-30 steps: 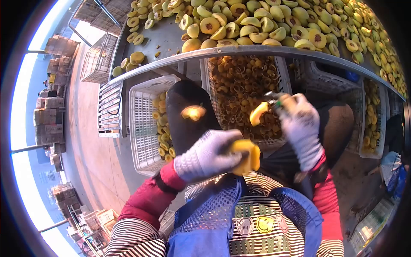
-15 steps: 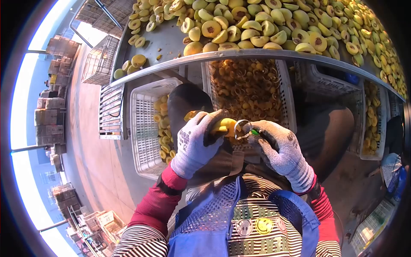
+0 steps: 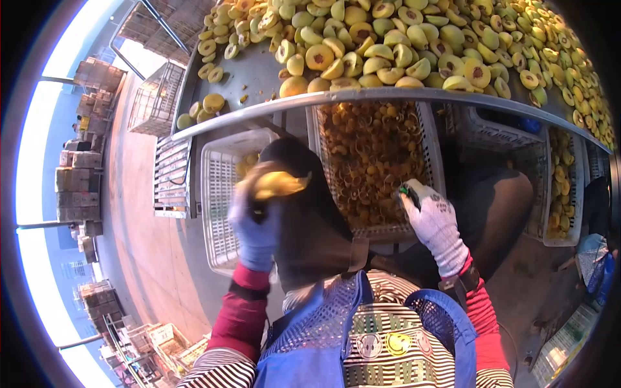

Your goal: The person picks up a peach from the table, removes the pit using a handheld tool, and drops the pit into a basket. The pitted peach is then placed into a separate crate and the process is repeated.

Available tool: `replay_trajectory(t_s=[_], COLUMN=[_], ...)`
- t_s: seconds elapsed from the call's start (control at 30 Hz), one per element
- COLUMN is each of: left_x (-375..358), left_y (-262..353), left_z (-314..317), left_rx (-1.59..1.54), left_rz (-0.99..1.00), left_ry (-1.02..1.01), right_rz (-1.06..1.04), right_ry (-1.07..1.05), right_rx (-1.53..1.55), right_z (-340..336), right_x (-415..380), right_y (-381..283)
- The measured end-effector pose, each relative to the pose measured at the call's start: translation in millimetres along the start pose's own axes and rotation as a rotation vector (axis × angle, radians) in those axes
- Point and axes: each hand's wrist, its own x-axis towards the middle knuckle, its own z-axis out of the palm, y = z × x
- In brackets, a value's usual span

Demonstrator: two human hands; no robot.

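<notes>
My left hand [image 3: 251, 220], in a grey glove and smeared by motion, is closed on a yellow peach half [image 3: 281, 185] over the left white crate [image 3: 217, 223]. My gloved right hand [image 3: 432, 210] is closed on a tool with a green handle [image 3: 405, 191]. The tool's metal ring cannot be made out at this moment. That hand is above the right side of the middle crate [image 3: 432, 152], which holds brown and orange peach scraps [image 3: 372, 161]. Yellow peach pieces lie inside the left crate, mostly hidden behind my left hand.
A metal-edged table [image 3: 259, 110] ahead carries a large heap of halved peaches [image 3: 401, 48]. Another crate of peach pieces [image 3: 560, 187] stands at the right, near a person in blue [image 3: 595, 258]. Stacked crates [image 3: 77, 187] line the far left, beyond the floor [image 3: 139, 194].
My left hand has moved left with the peach half, away from the tool. My right hand has shifted slightly right, and the tool's ring no longer shows.
</notes>
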Motion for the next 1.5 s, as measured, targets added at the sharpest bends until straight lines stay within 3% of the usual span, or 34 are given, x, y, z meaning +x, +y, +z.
replay_trajectory(t_s=[0.03, 0.1, 0.13, 0.23, 0.27, 0.33, 0.4, 0.47, 0.57, 0.63, 0.7, 0.77, 0.8, 0.83, 0.87, 0.9, 0.97, 1.03, 1.1, 1.13, 1.17, 1.23, 1.3, 1.37, 1.43, 1.47, 1.5], left_x=[-2, -8, 5, 52, 76, 133, 180, 211, 247, 239, 230, 215, 206, 196, 188, 189, 196, 212, 238, 249, 255, 269, 265, 252, 221, 219, 181], left_y=[-31, -90, -87, -29, -24, -25, -48, -87, -129, -132, -146, -180, -162, -143, -127, -115, -100, -110, -136, -130, -136, -154, -136, -146, -133, -115, -57], left_z=[-9, -41, -36, -8, 7, 40, 78, 113, 116, 112, 106, 103, 98, 91, 89, 92, 99, 112, 119, 119, 116, 109, 103, 95, 93, 92, 87], left_rx=[-0.026, 0.855, 0.854, 0.354, 0.235, 0.430, 0.708, 0.859, 0.654, 0.660, 0.596, 0.099, 0.124, 0.147, 0.409, 0.406, 0.587, 0.858, 0.720, 0.793, 0.796, 0.797, 0.822, 0.649, -0.076, 0.034, -0.663], left_rz=[-0.135, -0.173, -0.156, -0.223, -0.126, -0.227, -0.135, -0.167, 0.014, 0.035, -0.083, -0.210, -0.246, -0.282, -0.097, -0.101, -0.172, -0.120, -0.039, -0.081, -0.076, 0.086, -0.017, 0.052, -0.098, -0.123, -0.344], left_ry=[0.123, -0.122, -0.111, -0.166, -0.229, -0.372, -0.429, -0.703, -0.958, -0.898, -0.656, -0.489, -0.434, -0.378, -0.394, -0.393, -0.458, -0.719, -0.866, -0.956, -0.958, -1.007, -0.993, -0.780, -0.597, -0.632, -0.537], right_rz=[-0.006, 0.025, 0.032, 0.117, 0.112, 0.103, 0.096, 0.082, 0.164, 0.191, 0.210, 0.316, 0.406, 0.410, 0.493, 0.574, 0.537, 0.494, 0.232, 0.361, 0.362, 0.568, 0.590, 0.614, 0.629, 0.638, 0.653], right_ry=[0.020, -0.064, -0.060, -0.136, -0.142, -0.129, -0.067, 0.011, -0.034, 0.001, 0.037, 0.085, 0.026, 0.029, -0.016, -0.064, -0.064, -0.057, 0.014, -0.071, -0.067, -0.194, -0.184, -0.180, -0.156, -0.157, -0.189], right_rx=[0.003, 0.293, 0.369, 0.445, 0.443, 0.500, 0.530, 0.533, 0.640, 0.703, 0.756, 1.138, 1.338, 1.337, 1.350, 1.358, 1.333, 1.312, 1.178, 1.248, 1.253, 1.403, 1.367, 1.330, 1.311, 1.311, 1.326], right_z=[-7, -15, -13, -5, -1, 12, 11, 18, 25, 24, 23, 20, 8, 6, 4, 4, 7, 12, 16, 10, 8, 6, -1, -2, 1, -4, -16], right_x=[2, 0, -1, 2, 3, 6, 8, 7, 9, 14, 17, 19, 21, 21, 21, 20, 18, 19, 21, 23, 24, 25, 29, 29, 26, 27, 29], right_y=[-3, -11, -12, -18, -15, -7, -6, 4, 12, 13, 14, 15, 8, 6, 5, 4, 3, 1, -1, -4, -3, 3, -2, -1, 2, 0, -6])
